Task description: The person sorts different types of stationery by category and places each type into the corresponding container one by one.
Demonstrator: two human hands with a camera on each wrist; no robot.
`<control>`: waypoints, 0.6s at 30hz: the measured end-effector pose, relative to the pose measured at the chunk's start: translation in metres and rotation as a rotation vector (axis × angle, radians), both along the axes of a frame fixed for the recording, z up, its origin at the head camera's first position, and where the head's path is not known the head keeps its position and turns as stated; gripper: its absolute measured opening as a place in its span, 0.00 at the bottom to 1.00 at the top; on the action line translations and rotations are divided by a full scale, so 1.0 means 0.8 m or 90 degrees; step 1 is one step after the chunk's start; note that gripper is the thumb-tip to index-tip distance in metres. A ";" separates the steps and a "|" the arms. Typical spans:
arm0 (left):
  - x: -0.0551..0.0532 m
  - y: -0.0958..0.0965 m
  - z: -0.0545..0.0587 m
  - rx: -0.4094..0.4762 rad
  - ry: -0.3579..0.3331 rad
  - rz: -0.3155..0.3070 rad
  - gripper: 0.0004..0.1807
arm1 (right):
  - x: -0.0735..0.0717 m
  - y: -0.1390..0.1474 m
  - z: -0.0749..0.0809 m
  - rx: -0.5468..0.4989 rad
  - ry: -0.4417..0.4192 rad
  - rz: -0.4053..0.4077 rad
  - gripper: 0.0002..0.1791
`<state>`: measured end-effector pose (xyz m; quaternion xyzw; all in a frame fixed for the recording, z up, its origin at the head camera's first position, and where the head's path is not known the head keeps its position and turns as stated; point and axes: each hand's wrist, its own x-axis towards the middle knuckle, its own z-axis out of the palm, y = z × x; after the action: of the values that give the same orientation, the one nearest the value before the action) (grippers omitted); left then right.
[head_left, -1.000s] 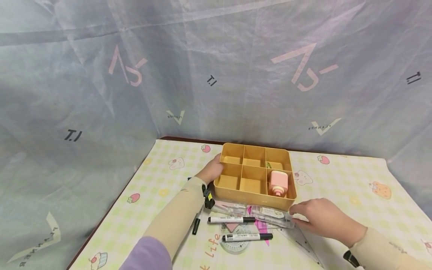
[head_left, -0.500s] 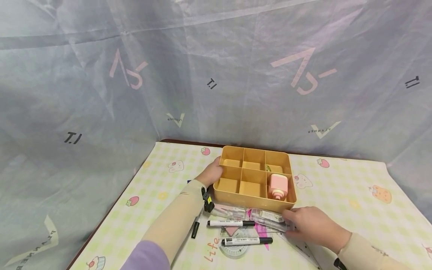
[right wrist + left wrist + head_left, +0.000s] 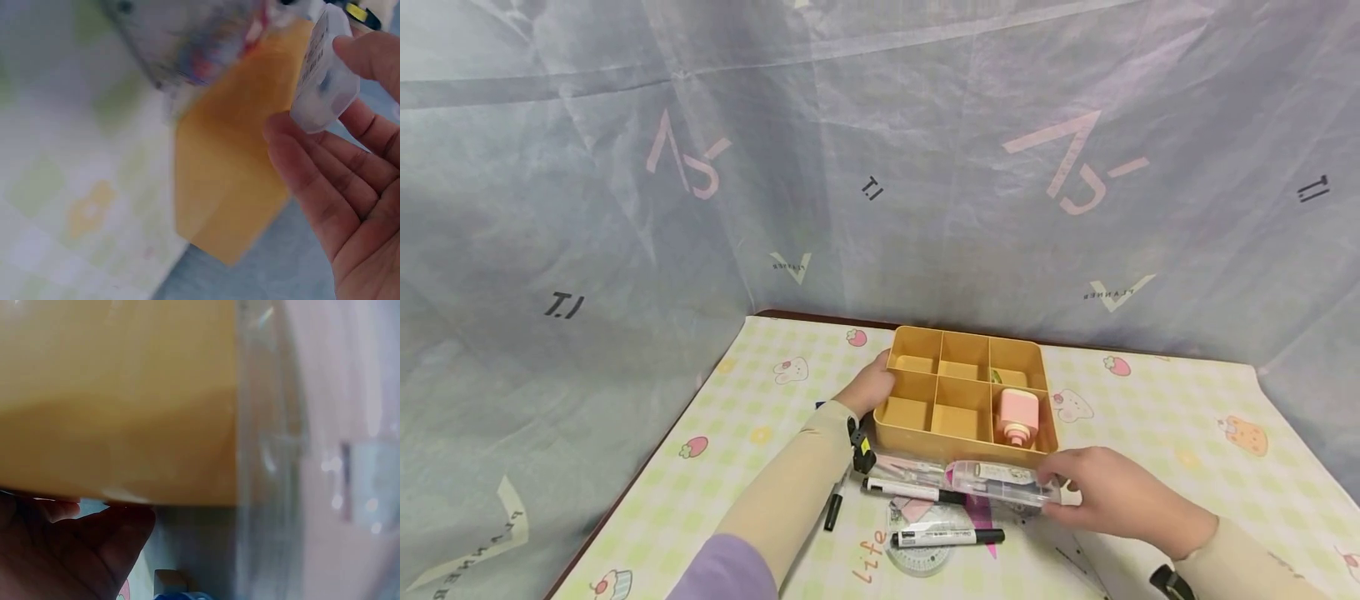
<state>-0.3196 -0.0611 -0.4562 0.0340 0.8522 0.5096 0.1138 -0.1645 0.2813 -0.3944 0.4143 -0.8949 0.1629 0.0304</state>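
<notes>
A tan organizer box (image 3: 966, 450) with several compartments stands on the table. My left hand (image 3: 871, 385) rests against its left side; in the left wrist view, the fingers (image 3: 128, 534) touch the edge of the tan wall. In front of the box, my right hand (image 3: 1120, 496) pinches the right end of a long clear plastic case (image 3: 1003, 483) with a printed label. The right wrist view shows the thumb and fingers on the case's end (image 3: 325, 69), which bears a barcode. A pink square bottle (image 3: 1019, 412) lies in the box's front right compartment.
Two white markers with black caps (image 3: 947, 537) lie over a clear protractor (image 3: 921, 565). Another clear case (image 3: 910, 468) lies along the box's front. A black-capped pen (image 3: 833, 510) is beside my left forearm, and a clear ruler (image 3: 1078, 554) lies at the right. Grey curtain hangs behind the table.
My right hand has taken hold of the clear plastic case and raised its right end a little. The upper marker has tilted. My left hand stays at the box.
</notes>
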 end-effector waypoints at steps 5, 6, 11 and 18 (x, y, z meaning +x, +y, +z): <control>0.000 -0.001 0.000 0.003 0.003 -0.003 0.37 | -0.003 0.000 0.028 -0.030 0.034 -0.007 0.13; 0.000 -0.001 0.001 0.004 0.004 -0.004 0.37 | -0.005 0.000 0.033 -0.034 0.048 -0.011 0.14; 0.002 0.000 0.003 0.015 -0.001 -0.008 0.37 | -0.019 -0.004 0.049 -0.077 0.117 -0.028 0.18; 0.003 0.000 0.002 0.033 -0.005 -0.013 0.36 | -0.040 -0.010 0.056 -0.149 0.094 -0.082 0.17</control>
<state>-0.3170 -0.0611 -0.4546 0.0435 0.8377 0.5308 0.1210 -0.1962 0.2737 -0.3497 0.3608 -0.8897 0.2329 0.1547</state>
